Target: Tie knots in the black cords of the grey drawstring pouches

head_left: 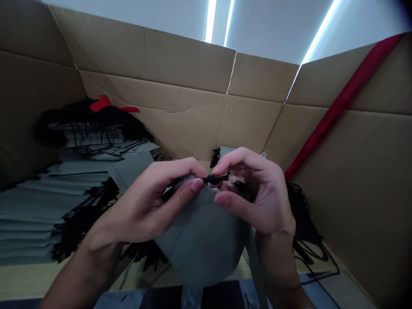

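My left hand (144, 206) and my right hand (257, 193) meet in front of me over a grey fabric pouch (199, 240). Both pinch a thin black drawstring cord (215, 179) at the pouch's top edge. The left thumb and forefinger press the cord and the grey cloth together. The right fingers curl round the cord's other end, with more black cord bunched in the palm. The pouch hangs below the hands, rounded at its bottom.
Tall cardboard walls (180, 73) surround the work area, with a red tape strip (337, 107) on the right wall. Stacks of flat grey pouches (41, 210) with black cords lie at the left. Loose black cords (305, 240) lie at the right.
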`<state>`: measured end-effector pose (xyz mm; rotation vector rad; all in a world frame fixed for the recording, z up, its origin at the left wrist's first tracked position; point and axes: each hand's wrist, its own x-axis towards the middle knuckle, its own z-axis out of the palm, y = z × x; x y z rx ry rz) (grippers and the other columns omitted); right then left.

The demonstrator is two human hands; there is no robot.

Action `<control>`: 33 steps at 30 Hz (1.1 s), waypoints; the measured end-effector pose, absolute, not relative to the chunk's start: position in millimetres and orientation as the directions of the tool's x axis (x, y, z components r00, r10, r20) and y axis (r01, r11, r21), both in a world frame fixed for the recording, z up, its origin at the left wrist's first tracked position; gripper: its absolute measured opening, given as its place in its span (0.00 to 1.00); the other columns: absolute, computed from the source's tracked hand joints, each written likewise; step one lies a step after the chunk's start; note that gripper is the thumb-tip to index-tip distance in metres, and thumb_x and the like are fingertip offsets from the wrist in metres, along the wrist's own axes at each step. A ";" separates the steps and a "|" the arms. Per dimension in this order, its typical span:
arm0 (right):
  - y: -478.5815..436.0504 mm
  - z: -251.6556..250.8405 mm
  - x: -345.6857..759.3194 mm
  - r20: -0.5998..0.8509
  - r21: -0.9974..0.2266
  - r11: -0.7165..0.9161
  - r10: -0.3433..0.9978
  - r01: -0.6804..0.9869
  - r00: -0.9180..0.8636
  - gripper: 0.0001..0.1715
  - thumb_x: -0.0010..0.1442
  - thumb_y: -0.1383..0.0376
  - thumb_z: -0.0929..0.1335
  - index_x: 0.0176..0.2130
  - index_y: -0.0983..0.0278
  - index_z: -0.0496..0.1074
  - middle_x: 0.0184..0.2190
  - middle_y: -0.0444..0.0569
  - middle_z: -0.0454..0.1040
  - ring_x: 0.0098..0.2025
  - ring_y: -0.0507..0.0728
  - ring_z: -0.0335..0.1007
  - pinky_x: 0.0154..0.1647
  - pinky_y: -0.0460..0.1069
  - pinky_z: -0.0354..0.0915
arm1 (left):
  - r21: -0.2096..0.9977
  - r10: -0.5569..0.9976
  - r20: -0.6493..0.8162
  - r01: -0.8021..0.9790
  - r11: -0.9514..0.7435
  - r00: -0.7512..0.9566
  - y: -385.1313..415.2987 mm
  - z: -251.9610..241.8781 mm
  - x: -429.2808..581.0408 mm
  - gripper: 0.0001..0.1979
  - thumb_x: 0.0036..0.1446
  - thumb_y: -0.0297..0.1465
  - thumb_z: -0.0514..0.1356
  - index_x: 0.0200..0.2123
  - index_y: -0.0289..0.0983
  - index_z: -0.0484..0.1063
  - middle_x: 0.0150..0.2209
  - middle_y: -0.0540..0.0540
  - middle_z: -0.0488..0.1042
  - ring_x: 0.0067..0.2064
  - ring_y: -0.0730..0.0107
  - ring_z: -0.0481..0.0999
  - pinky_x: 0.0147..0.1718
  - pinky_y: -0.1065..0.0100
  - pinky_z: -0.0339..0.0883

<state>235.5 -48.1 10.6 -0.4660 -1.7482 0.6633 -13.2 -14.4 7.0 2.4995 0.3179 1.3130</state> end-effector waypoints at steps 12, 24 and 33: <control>-52.9 18.5 233.9 0.657 -0.743 0.667 0.742 0.055 -0.132 0.18 0.58 0.61 0.91 0.40 0.61 0.87 0.27 0.42 0.82 0.24 0.50 0.72 0.22 0.43 0.67 | 0.198 0.231 0.851 0.118 -0.973 0.473 -18.3 6.8 -1.8 0.07 0.80 0.24 0.64 0.52 0.41 0.78 0.38 0.52 0.79 0.34 0.75 0.76 0.35 0.71 0.69; -58.3 14.9 231.7 0.698 -0.686 0.713 0.701 0.144 -0.144 0.13 0.61 0.75 0.86 0.42 0.61 0.90 0.31 0.42 0.87 0.28 0.50 0.79 0.26 0.41 0.73 | 0.016 0.162 0.851 0.282 -0.959 0.500 -24.3 -5.2 4.9 0.07 0.86 0.32 0.61 0.61 0.41 0.73 0.45 0.47 0.89 0.37 0.68 0.86 0.34 0.63 0.70; -59.3 16.9 226.1 0.688 -0.681 0.715 0.699 0.162 -0.195 0.07 0.69 0.73 0.81 0.41 0.63 0.85 0.32 0.41 0.87 0.30 0.48 0.82 0.30 0.39 0.75 | -0.056 0.195 0.793 0.389 -0.920 0.577 -23.9 -1.7 4.2 0.08 0.84 0.25 0.53 0.49 0.38 0.71 0.35 0.52 0.76 0.28 0.71 0.72 0.29 0.66 0.64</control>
